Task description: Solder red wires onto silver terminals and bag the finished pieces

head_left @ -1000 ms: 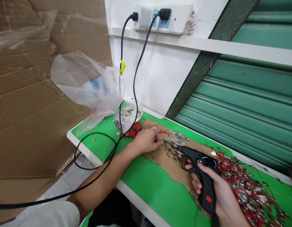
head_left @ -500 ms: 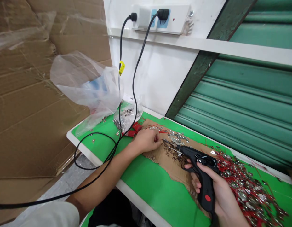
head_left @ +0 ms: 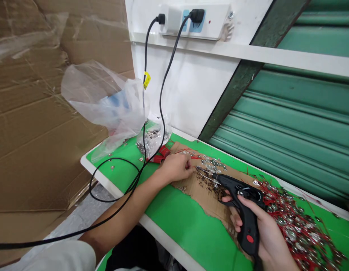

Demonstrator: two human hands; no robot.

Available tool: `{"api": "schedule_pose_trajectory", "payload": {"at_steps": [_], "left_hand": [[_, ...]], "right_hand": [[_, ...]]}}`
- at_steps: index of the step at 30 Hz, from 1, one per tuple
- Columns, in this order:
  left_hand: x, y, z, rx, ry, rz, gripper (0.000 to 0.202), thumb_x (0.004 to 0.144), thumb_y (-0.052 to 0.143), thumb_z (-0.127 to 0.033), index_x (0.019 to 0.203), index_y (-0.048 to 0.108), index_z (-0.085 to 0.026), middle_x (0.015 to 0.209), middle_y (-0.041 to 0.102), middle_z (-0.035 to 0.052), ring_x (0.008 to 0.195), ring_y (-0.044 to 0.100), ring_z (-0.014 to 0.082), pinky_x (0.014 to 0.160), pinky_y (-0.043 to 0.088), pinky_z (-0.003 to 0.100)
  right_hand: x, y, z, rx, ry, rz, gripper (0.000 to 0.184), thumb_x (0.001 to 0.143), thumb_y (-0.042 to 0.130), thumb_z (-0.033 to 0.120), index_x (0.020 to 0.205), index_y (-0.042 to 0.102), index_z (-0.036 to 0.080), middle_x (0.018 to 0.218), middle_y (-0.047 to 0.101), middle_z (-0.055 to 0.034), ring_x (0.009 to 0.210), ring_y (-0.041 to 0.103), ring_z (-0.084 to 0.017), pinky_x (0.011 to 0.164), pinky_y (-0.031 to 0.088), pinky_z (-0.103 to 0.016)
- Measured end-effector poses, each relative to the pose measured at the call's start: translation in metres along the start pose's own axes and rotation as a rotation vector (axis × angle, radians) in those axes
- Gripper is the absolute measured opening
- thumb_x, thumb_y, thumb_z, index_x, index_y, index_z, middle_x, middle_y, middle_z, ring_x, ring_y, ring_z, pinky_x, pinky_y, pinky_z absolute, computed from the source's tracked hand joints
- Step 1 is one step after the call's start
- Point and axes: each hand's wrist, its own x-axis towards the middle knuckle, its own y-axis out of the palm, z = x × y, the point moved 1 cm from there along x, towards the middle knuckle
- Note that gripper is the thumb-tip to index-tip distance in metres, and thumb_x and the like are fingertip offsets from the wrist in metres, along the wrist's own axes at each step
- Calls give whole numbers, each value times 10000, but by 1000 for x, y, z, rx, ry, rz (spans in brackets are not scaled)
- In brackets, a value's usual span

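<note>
Just right of the left hand point(head_left: 176, 166) and its fingers, a black soldering gun point(head_left: 249, 222) is pointing its tip point(head_left: 197, 168) back at them, the barrel's long axis slanting away rightward and toward the wearer. Those fingers are pressing together; what they are pinching is too small to tell. The right hand point(head_left: 264, 229) is holding the gun, fingers curling around its grip. Metal discs point(head_left: 214, 163) are lying beyond the left fingertips on cardboard point(head_left: 188, 187).

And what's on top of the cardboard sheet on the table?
Small metal discs, red wires and dark specks show on it. The left hand and black tool cover parts; what lies beneath them is hidden.
</note>
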Motion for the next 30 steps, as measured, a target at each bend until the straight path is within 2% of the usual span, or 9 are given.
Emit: {"api": "schedule_pose_trajectory", "payload": {"at_steps": [7,15,22,30], "left_hand": [[0,0,0,-4,-6,10,237,825,575,-438,788,648,-216,804,713,10,773,653,169,655,473,246],[0,0,-1,-9,-10,10,211,819,572,-415,779,645,-221,787,710,4,742,644,161,639,453,240],[0,-1,-1,-8,-15,21,206,817,589,-410,799,661,-218,818,717,9,783,650,165,700,488,238],[-1,0,-1,-5,-18,21,231,830,585,-441,787,653,-225,792,710,-1,761,646,163,697,482,243]], "right_hand": [[4,0,-1,-3,-5,45,329,702,750,473,843,749,177,438,481,6,359,431,-114,323,331,-205],[5,-1,-1,4,-72,34,313,694,779,423,847,753,151,456,502,-11,383,433,-111,357,355,-210],[6,-4,-3,-13,-27,59,331,706,750,476,849,754,178,434,485,-2,355,441,-122,338,335,-214],[6,-2,-2,-44,-49,26,353,674,767,482,815,754,159,419,474,4,347,434,-114,319,326,-204]]}}
